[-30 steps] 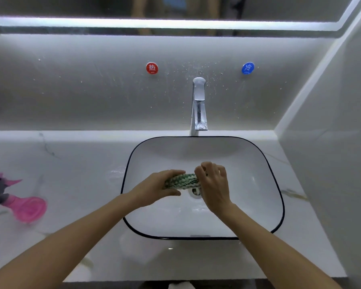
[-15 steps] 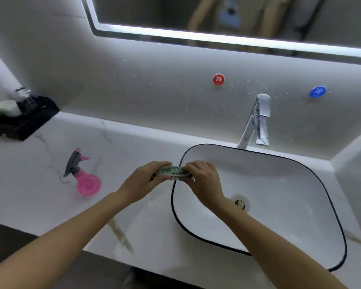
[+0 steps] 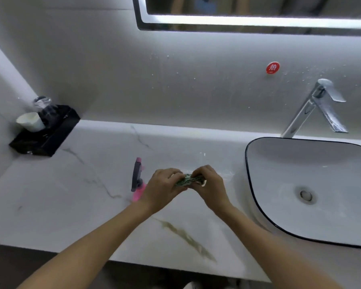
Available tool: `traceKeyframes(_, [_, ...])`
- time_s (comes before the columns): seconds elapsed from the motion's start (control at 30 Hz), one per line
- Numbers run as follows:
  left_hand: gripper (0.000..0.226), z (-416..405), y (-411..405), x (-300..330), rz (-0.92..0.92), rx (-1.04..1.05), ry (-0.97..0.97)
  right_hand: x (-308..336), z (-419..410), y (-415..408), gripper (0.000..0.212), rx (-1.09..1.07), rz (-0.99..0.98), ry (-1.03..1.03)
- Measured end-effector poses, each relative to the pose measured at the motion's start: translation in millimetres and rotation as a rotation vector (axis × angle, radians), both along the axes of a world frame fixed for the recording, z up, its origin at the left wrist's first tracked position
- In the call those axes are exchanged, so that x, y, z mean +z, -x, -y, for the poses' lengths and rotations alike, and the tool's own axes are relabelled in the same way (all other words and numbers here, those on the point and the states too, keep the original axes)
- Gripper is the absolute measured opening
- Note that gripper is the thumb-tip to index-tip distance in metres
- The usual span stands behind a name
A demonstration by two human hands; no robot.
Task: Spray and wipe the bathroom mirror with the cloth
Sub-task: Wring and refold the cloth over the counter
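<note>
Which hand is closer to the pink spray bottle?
Left. The left hand is right beside the pink spray bottle, partly covering it; the right hand is farther over, toward the sink.

Your left hand and right hand carried the bunched green patterned cloth out of the white black-rimmed basin and leftward; a second ago it was over the drain, now it's over the white marble counter, both hands gripping it. Left hand now sits in front of the pink spray bottle with grey trigger, hiding its body. Your head turned left too.
</note>
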State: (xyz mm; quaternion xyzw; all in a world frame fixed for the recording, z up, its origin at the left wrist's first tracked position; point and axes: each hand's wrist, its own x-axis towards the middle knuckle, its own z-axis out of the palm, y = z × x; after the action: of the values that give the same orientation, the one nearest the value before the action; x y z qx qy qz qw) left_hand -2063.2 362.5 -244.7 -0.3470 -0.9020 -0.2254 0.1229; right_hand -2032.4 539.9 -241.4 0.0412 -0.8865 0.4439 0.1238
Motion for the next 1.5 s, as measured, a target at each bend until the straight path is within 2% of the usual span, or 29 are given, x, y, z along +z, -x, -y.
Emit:
traceKeyframes(0.13, [0.042,1.8,12.0,12.3,0.079,0.078,-0.165,22.1,11.9,-1.4,0.045,-0.222,0.019,0.286])
traceKeyframes(0.23, [0.031,-5.9,16.4,16.0,0.215,0.175,-0.333,36.1,13.6,2.2,0.039,-0.36,0.141,0.284])
traceKeyframes(0.33, [0.024,-14.9,15.5,16.7,0.223,0.182,-0.41,40.8,13.1,4.6,0.035,-0.386,0.31,0.391])
traceKeyframes(0.43, [0.02,-17.5,15.9,13.1,0.25,0.171,-0.455,40.8,13.7,8.1,0.029,-0.365,0.301,0.447])
traceKeyframes(0.5, [0.026,-17.0,16.9,13.2,0.287,0.169,-0.485,40.9,13.8,12.7,0.023,-0.349,0.276,0.47])
traceKeyframes(0.6, [0.039,-15.5,20.8,16.0,0.225,0.195,-0.427,40.7,13.2,18.9,0.022,-0.32,0.26,0.519])
traceKeyframes(0.77, [0.041,-19.5,29.5,18.1,0.19,0.209,-0.394,44.6,12.6,23.9,0.024,-0.235,0.255,0.521])
traceKeyframes(0.97, [0.03,-26.2,34.9,20.0,0.128,0.199,-0.328,38.5,4.9,29.1,0.026,-0.192,0.255,0.427])
traceKeyframes(1.13, [0.023,-30.3,35.9,16.5,0.17,0.128,-0.291,32.7,-3.7,28.6,0.019,-0.176,0.267,0.414])
traceKeyframes(1.27, [0.019,-30.5,35.1,14.4,0.105,0.087,-0.205,31.4,-5.6,27.9,0.016,-0.149,0.267,0.334])
traceKeyframes(1.5, [0.017,-31.3,34.2,26.2,0.031,0.098,-0.213,34.9,-16.4,26.0,0.012,-0.264,0.17,0.235])
